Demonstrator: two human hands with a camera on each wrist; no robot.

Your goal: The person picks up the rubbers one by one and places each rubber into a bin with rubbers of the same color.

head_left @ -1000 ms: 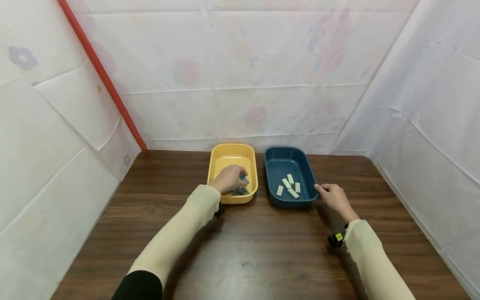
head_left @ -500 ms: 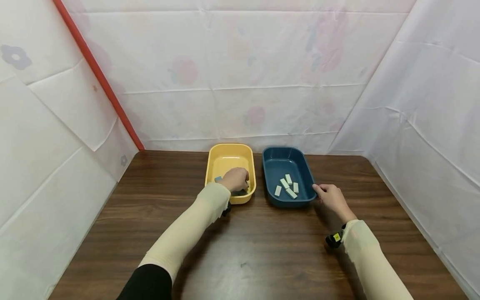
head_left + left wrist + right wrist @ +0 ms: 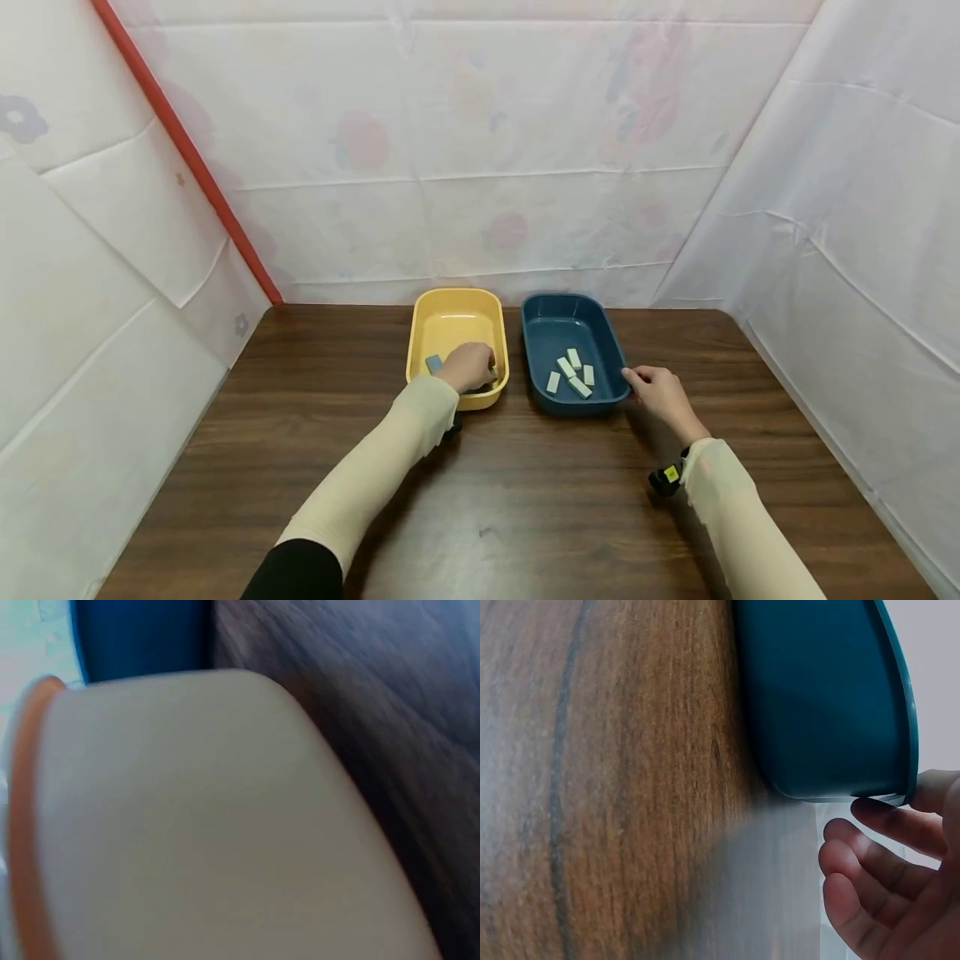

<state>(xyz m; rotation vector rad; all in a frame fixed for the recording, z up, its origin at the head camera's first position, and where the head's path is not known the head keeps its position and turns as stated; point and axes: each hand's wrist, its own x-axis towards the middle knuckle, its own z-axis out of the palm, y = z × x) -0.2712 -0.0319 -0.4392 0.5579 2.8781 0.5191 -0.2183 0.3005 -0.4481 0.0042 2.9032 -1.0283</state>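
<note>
My left hand [image 3: 468, 365] reaches down into the yellow tray [image 3: 422, 325], fingers bent toward its floor. A pale sliver shows at the fingertips, and I cannot tell whether they pinch a block. Left of this hand lies a blue-grey block [image 3: 433, 363]; the tray floor under the palm is hidden. My right hand [image 3: 663, 398] pinches the near right corner rim of the dark blue tray [image 3: 832, 697] between thumb and index finger, its other fingers loosely bent below. Inside the blue tray are several small whitish blocks [image 3: 566, 367]. The left wrist view is filled by the yellow tray's outer wall [image 3: 210, 810].
Both trays stand side by side near the back of a brown wooden table [image 3: 510, 500]. White patterned sheeting [image 3: 450, 150] rises behind and along both sides. A red strip [image 3: 187, 150] runs down the left back corner.
My left hand, earlier holding a blue-grey block above the yellow tray's floor, has gone lower into the tray. A blue-grey block now shows to its left. My right hand stays at the blue rim.
</note>
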